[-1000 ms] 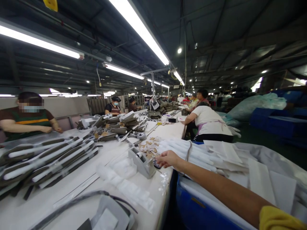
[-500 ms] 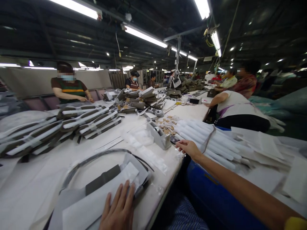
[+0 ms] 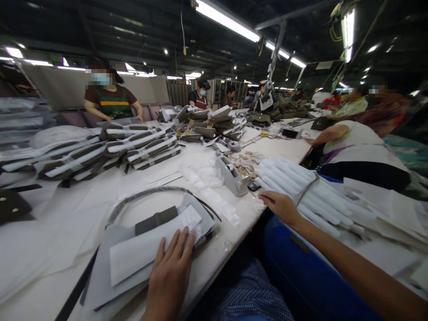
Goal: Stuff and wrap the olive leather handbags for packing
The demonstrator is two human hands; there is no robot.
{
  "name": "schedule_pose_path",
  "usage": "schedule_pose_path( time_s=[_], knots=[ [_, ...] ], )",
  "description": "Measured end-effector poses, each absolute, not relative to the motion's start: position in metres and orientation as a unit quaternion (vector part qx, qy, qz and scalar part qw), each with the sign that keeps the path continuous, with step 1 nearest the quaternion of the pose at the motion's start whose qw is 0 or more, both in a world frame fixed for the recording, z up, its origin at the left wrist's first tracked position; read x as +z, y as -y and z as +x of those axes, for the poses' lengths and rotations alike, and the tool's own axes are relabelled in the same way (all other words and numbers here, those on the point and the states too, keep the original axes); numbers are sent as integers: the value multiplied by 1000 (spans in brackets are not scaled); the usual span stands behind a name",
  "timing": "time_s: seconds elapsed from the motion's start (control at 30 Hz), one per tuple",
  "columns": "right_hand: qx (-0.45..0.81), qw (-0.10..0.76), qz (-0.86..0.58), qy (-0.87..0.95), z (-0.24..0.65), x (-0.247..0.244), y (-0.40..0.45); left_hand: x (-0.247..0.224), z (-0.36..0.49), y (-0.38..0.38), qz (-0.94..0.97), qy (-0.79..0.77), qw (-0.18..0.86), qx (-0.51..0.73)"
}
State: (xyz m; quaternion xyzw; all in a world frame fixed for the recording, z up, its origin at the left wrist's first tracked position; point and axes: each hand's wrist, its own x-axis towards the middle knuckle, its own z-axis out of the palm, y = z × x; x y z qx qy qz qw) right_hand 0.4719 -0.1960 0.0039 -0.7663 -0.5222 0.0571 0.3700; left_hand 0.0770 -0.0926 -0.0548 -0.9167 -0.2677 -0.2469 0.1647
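Note:
My left hand (image 3: pixel 172 267) lies flat with fingers stretched out, pressing on a folded white sheet (image 3: pixel 133 256). Beneath that sheet is a grey wrapped piece (image 3: pixel 100 272) with a dark olive part (image 3: pixel 155 221) and a curved dark strap (image 3: pixel 143 192) around its far side. My right hand (image 3: pixel 279 206) is at the table edge, thumb and fingers pinched together. A shiny clear scrap shows by its fingertips; what they hold, if anything, I cannot make out. Just beyond that hand stands a grey tape dispenser (image 3: pixel 232 177), with a small dark object (image 3: pixel 254 185) beside it.
White foam tubes (image 3: pixel 294 187) lie bundled on the right, near a blue container (image 3: pixel 301 267). Brown tags (image 3: pixel 247 161) are scattered behind the dispenser. Wrapped olive pieces (image 3: pixel 87 156) are stacked at left. A masked co-worker (image 3: pixel 112 100) stands across the table; another person (image 3: pixel 357 142) bends at right.
The view has swung left, so things sit farther right and higher in the picture. My right hand has drawn slightly away from the dispenser. My left hand stays flat on the white sheet.

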Motion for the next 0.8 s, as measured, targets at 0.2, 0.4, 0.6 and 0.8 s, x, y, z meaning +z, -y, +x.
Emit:
schedule_pose_path(
  time_s=[0.2,0.4,0.6,0.8],
  knots=[
    [-97,134,-573,803,446,47,212,-45,81,99,-918,306,77,-243],
    [-54,91,-465,879,379,72,187,-36,86,105,-913,332,37,-234],
    [-87,49,-383,918,327,66,152,-36,86,107,-909,344,23,-235],
    [-48,28,-371,927,309,59,133,-36,87,107,-905,347,23,-244]
  ],
)
